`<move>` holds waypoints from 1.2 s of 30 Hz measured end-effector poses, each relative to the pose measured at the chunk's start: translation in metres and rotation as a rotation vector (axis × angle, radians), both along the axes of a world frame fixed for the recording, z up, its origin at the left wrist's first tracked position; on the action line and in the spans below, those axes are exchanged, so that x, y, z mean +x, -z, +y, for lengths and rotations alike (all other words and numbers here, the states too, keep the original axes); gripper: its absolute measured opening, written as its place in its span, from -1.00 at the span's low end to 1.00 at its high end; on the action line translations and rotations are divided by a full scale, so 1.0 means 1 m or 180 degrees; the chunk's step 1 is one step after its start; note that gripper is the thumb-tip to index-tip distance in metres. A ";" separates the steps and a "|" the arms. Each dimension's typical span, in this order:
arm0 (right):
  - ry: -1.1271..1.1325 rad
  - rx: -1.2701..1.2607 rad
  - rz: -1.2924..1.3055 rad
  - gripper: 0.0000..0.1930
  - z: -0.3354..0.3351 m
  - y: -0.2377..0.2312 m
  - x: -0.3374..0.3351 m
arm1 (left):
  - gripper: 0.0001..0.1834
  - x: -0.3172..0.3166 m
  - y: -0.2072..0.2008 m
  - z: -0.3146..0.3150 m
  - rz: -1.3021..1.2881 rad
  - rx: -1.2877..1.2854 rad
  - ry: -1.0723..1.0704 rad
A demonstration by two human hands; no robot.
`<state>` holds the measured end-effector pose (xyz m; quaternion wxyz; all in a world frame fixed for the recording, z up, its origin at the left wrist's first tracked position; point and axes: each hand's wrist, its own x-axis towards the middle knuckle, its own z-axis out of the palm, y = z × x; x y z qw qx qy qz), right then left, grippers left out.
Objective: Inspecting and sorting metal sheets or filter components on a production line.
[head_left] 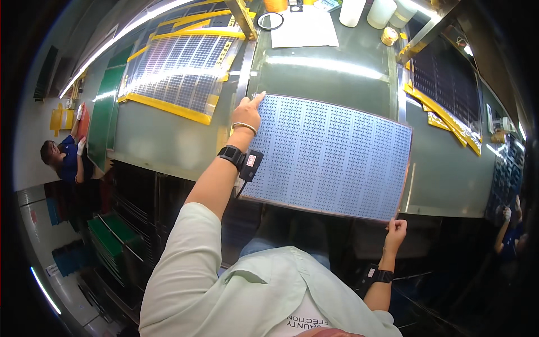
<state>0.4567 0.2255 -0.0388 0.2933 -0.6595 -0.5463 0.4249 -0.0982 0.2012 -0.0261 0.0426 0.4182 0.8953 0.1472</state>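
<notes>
A large rectangular circuit board panel [331,157], pale blue-white with rows of small dark marks and a copper-coloured rim, lies slanted before me. Its near edge reaches past the front of the worktable. My left hand [249,112] is at the far left corner, thumb and index finger at the edge; the other fingers are partly hidden. At the near right corner, my right hand [396,227] pinches the rim between thumb and curled fingers. My left forearm runs alongside the panel's left edge.
Yellow-edged patterned film sheets [174,73] lie on the left, and more dark films [446,84] on the right. A white sheet [303,28], a black ring [270,21] and white bottles [382,12] stand along the back. Co-workers [70,151] work at both sides. Green panels [109,241] stand low left.
</notes>
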 end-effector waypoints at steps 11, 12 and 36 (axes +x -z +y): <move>0.0195 -0.0051 0.0166 -0.84 0.001 -0.003 0.006 | -0.55 0.020 -0.014 0.010 0.0630 -0.0443 0.0114; 0.0118 0.0146 -0.0591 -0.81 0.000 0.005 0.024 | -0.59 0.030 -0.017 0.021 0.0685 -0.0570 0.0075; -0.1993 0.2047 -0.3140 -0.46 0.198 -0.028 -0.119 | -0.39 0.024 0.021 0.000 0.1038 -0.0330 0.0515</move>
